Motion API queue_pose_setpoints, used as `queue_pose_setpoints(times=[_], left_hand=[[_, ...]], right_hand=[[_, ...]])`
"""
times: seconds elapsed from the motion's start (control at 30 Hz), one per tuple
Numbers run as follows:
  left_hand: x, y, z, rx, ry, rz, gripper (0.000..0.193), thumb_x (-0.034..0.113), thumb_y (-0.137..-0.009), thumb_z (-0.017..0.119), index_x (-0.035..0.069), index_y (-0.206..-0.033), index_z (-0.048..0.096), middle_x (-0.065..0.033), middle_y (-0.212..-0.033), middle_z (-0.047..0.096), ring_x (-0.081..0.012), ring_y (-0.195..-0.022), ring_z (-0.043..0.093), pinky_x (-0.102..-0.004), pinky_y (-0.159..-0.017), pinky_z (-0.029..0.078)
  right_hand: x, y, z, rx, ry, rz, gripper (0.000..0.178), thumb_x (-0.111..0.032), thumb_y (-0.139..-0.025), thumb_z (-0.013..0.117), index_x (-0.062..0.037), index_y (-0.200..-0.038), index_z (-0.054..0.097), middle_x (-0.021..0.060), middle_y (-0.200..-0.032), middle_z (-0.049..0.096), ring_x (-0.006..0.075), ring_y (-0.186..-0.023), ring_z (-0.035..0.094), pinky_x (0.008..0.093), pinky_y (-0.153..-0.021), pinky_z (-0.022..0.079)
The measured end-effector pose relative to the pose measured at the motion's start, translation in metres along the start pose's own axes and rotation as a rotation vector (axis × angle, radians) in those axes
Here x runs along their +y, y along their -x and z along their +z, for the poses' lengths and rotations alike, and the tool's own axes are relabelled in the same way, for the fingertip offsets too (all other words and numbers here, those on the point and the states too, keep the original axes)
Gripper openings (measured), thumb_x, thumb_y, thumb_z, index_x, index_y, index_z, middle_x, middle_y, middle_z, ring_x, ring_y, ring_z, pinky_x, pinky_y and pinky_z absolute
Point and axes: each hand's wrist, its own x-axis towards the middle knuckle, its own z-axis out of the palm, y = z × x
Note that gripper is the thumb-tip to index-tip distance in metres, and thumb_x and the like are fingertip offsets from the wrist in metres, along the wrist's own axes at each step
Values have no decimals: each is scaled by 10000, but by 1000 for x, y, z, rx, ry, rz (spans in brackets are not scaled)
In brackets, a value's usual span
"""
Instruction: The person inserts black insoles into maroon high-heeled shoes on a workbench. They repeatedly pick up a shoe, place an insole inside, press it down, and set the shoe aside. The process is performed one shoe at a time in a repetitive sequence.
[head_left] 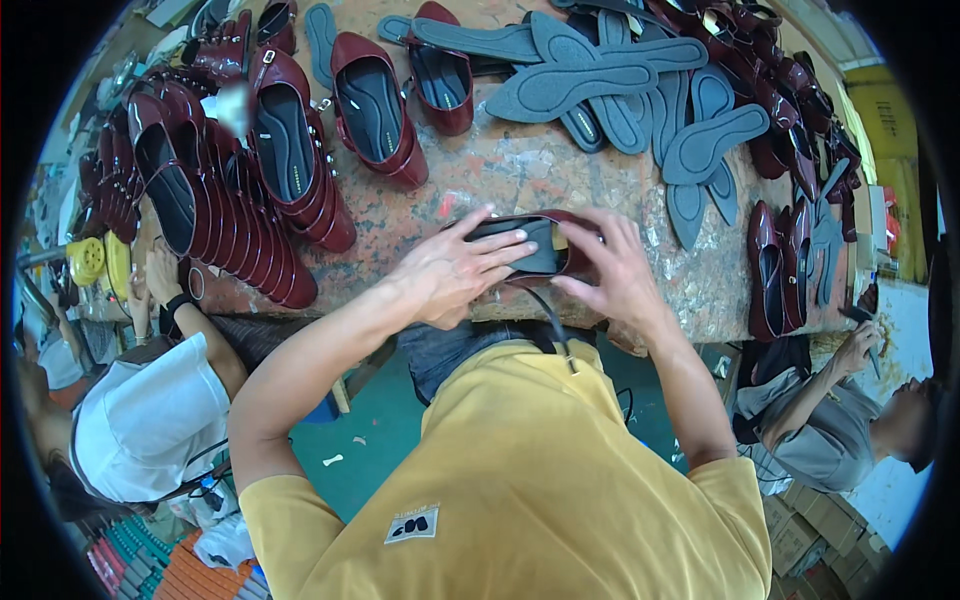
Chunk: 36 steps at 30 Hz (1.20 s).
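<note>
A dark red glossy shoe (pixel 577 262) lies sideways near the table's front edge, between my two hands. My left hand (pixel 455 268) wraps over its front part, the fingers reaching across the opening onto a grey insole (pixel 541 236) inside. At the other end, my right hand (pixel 617 262) grips the heel part, thumb on the near side and fingers on the far side. From the shoe's near side a thin dark strap (pixel 555 322) hangs over the table edge. My left hand covers the toe.
Finished-looking red shoes (pixel 375 110) stand at the back left, beside a long nested row (pixel 225 220). Loose grey insoles (pixel 575 85) pile up at the back right. More red shoes (pixel 768 270) are at the right. Co-workers sit left (pixel 150 420) and right (pixel 830 430).
</note>
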Motion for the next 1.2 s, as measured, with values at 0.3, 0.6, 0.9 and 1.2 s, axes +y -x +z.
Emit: queue_pose_setpoints(times=[0.3,0.6,0.9,1.2], left_hand=[[25,-18,-16,-38,-84,-50,830,353,-843,735,127,-1616,537,-50,-1805,312,-196,-1674,268,-578,-1373,120],[41,-79,-29,-47,-38,-77,814,313,-775,819,73,-1520,594,-112,-1594,559,-267,-1598,402,-548,-1349,240],[25,21,-37,755,937,-657,840,84,-785,935,60,-1520,530,-200,-1442,662,-388,-1297,702,-481,-1104,579],[40,-94,-130,977,685,-7,748,-55,-767,813,150,-1456,606,-174,-1493,533,-426,-1347,601,-496,-1086,571]], right_hand=[[42,17,40,28,-93,163,1148,-373,-651,1017,-81,-1619,473,186,-1549,572,404,-1442,533,554,-1246,370],[51,23,40,51,-122,133,1081,-369,-663,1008,-81,-1585,521,174,-1535,593,379,-1437,551,539,-1240,380],[26,12,-10,-42,58,-236,437,-365,-809,915,-65,-1112,819,115,-1392,705,331,-1379,595,585,-1227,370],[53,11,-64,-296,-46,-38,698,-160,-873,818,-165,-1512,538,120,-1434,623,321,-1422,554,511,-1226,397]])
